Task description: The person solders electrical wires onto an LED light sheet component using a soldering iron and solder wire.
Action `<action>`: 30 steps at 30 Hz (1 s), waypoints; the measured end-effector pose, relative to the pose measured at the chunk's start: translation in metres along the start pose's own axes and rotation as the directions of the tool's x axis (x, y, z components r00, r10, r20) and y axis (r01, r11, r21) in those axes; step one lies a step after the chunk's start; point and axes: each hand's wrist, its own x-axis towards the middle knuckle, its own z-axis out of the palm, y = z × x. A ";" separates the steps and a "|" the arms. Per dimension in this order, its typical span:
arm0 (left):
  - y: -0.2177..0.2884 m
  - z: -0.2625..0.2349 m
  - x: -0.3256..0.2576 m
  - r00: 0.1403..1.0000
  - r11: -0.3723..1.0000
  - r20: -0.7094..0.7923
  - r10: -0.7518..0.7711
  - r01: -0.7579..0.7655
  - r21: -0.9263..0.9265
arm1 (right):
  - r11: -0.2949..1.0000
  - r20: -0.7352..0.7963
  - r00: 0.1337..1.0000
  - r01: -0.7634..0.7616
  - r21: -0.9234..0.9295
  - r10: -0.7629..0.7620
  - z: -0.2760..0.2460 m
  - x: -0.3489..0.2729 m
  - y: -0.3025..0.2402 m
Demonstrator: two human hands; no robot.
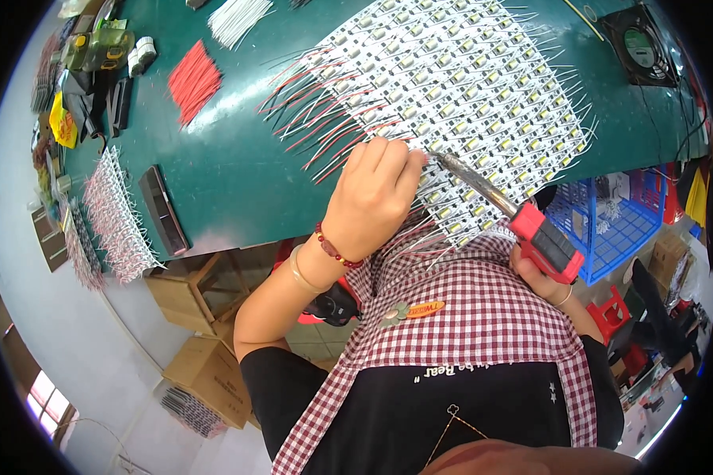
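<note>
A large white sheet of small LED circuit boards (pixel 459 87) lies on the green table, with rows of yellowish LEDs and thin white wires across it. Red, white and dark wire ends (pixel 325 119) fan out from its left side. My left hand (pixel 376 186) is over the sheet's lower left edge, its fingertips pinched together; what they hold is hidden. In my right hand (pixel 531 273), partly covered by the handle, is a red and black soldering iron (pixel 545 244). The iron's tip points at the boards beside my left fingertips; I cannot tell if it touches.
Bundles of red wires (pixel 194 83) and white wires (pixel 239 20) lie at the table's far left. Nearer are a dark narrow case (pixel 165 210) and a wired strip panel (pixel 119 214). A black fan (pixel 642 47) stands far right, above a blue plastic basket (pixel 610 229).
</note>
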 end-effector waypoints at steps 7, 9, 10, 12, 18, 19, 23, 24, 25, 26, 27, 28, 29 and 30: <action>0.000 -0.001 0.000 1.000 0.999 0.006 0.017 -0.018 0.048 | 0.977 -0.021 0.990 -0.132 0.169 0.137 0.001 -0.012 0.007; 0.001 -0.002 0.001 1.000 0.998 0.019 0.017 -0.019 0.063 | 0.984 -0.012 0.993 -0.111 0.142 0.114 0.000 -0.010 0.006; 0.001 -0.002 0.001 1.000 0.998 0.019 0.017 -0.019 0.064 | 0.989 -0.001 0.996 -0.089 0.115 0.089 0.000 -0.008 0.006; 0.001 -0.002 0.001 0.999 0.997 0.015 0.032 -0.033 0.066 | 0.994 -0.003 0.998 -0.069 0.081 0.070 0.001 -0.005 0.005; 0.000 0.000 0.003 0.999 0.996 0.024 0.033 -0.035 0.079 | 1.000 -0.024 1.000 0.004 0.018 -0.004 -0.001 0.005 0.000; 0.001 0.000 0.003 0.999 0.996 0.023 0.034 -0.035 0.080 | 1.000 -0.018 1.000 0.017 0.001 -0.017 -0.001 0.004 0.001; 0.002 -0.003 0.002 0.999 0.995 0.027 0.040 -0.042 0.095 | 0.998 -0.073 0.995 -0.065 0.026 0.067 -0.001 -0.012 0.006; 0.002 -0.004 0.001 0.999 0.994 0.027 0.043 -0.045 0.096 | 0.998 -0.071 0.995 -0.068 0.010 0.069 -0.002 -0.014 0.005; 0.002 -0.003 0.002 0.999 0.994 0.035 0.039 -0.042 0.098 | 0.997 -0.062 0.995 -0.076 0.006 0.077 -0.004 -0.013 0.007; 0.002 -0.003 0.004 0.998 0.993 0.056 0.030 -0.036 0.111 | 0.997 -0.058 0.995 -0.079 0.013 0.079 -0.004 -0.010 0.008; 0.002 -0.002 0.006 0.997 0.992 0.077 0.021 -0.031 0.124 | 0.994 -0.086 0.991 -0.096 0.050 0.100 -0.003 -0.007 0.007; 0.002 -0.002 0.005 0.997 0.992 0.073 0.023 -0.032 0.125 | 0.991 -0.120 0.986 -0.107 0.076 0.116 -0.002 -0.006 0.003; 0.002 -0.003 0.004 0.997 0.987 0.068 0.035 -0.045 0.153 | 0.992 -0.121 0.986 -0.105 0.074 0.114 -0.004 -0.007 0.001; 0.002 -0.003 0.003 0.997 0.982 0.064 0.048 -0.058 0.181 | 0.970 -0.017 0.988 -0.150 0.193 0.156 -0.008 -0.009 0.001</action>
